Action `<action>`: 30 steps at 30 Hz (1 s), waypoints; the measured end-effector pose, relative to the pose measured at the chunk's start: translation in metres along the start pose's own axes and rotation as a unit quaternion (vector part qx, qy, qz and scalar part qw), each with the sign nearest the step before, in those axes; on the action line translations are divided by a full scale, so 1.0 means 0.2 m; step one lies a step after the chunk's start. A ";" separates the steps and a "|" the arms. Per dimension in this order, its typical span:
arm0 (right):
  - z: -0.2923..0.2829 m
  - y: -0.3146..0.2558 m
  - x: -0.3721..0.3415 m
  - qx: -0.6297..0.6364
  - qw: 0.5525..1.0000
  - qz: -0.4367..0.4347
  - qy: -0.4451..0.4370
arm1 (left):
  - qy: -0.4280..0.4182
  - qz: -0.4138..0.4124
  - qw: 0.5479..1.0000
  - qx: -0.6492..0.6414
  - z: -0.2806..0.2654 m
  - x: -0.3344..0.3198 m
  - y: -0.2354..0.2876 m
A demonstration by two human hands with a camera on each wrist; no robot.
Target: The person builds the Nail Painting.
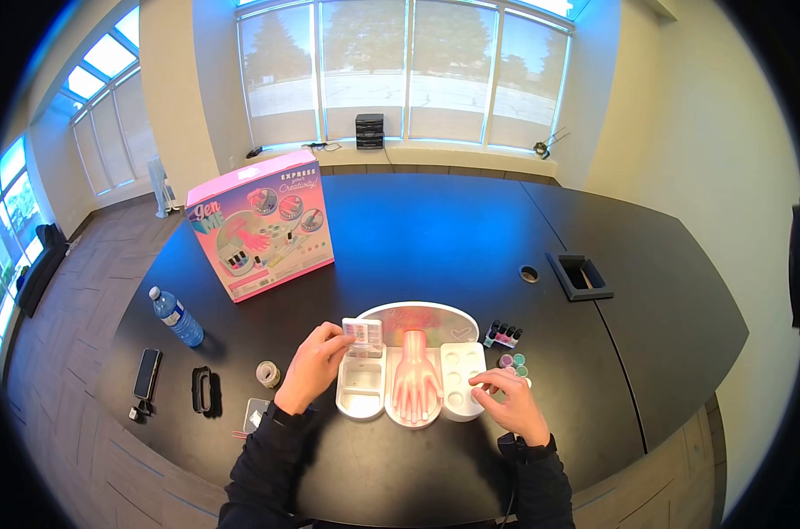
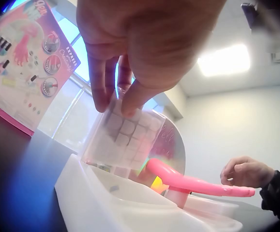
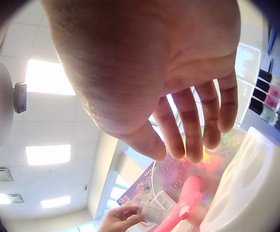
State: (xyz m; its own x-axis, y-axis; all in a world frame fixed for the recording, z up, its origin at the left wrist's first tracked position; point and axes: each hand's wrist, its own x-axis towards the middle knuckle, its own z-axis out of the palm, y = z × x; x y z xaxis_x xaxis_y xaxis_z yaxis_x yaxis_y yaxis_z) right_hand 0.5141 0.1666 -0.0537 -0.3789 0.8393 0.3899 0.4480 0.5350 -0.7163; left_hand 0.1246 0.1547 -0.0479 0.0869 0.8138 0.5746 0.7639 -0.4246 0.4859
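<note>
Pinching a clear divided case (image 2: 123, 135) between thumb and fingers, the left hand (image 1: 307, 370) held it on edge at the back of a white left tray (image 1: 361, 416), near a pink model hand (image 1: 415, 375); whether the case's lower edge touched the tray I could not tell. The model hand lay palm down, fingers toward the person, between the left tray and a white right tray (image 1: 477, 357) with round wells, in front of a rounded back panel (image 1: 457, 326). The right hand (image 1: 516, 410) hovered over the right tray, free, its fingers loosely bent. Beyond that tray, a row of small polish bottles (image 1: 503, 335) with black caps sat on the dark table (image 1: 400, 229), and some small round pots (image 1: 513, 361) lay just beyond the right hand. Farther back on the left stood a pink box (image 1: 263, 234), with a water bottle (image 1: 178, 317), a phone (image 1: 148, 375), a black frame (image 1: 197, 391) and a small jar (image 1: 267, 374) nearer the person
</note>
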 end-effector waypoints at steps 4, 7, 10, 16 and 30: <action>0.00 0.00 0.00 0.013 1.000 0.002 0.001 | 0.008 -0.001 1.000 -0.007 0.03 -0.01 0.00; 0.00 0.00 0.00 0.019 1.000 -0.002 0.006 | 0.020 0.015 1.000 -0.008 0.05 -0.02 -0.01; 0.00 0.01 0.00 0.004 1.000 -0.005 0.000 | 0.023 0.016 1.000 -0.003 0.06 -0.02 -0.01; 0.00 0.00 0.00 0.005 1.000 -0.006 0.004 | 0.023 0.020 0.999 0.010 0.09 -0.03 -0.04; 0.00 0.01 0.00 0.007 1.000 -0.002 0.000 | 0.047 0.013 0.995 0.090 0.15 -0.03 -0.05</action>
State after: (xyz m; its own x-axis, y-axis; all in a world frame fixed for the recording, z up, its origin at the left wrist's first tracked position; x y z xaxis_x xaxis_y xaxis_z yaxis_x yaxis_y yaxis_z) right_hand 0.5145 0.1672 -0.0546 -0.3809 0.8373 0.3923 0.4360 0.5368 -0.7223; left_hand 0.1346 0.1665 -0.0757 0.0534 0.7593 0.6486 0.8648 -0.3599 0.3502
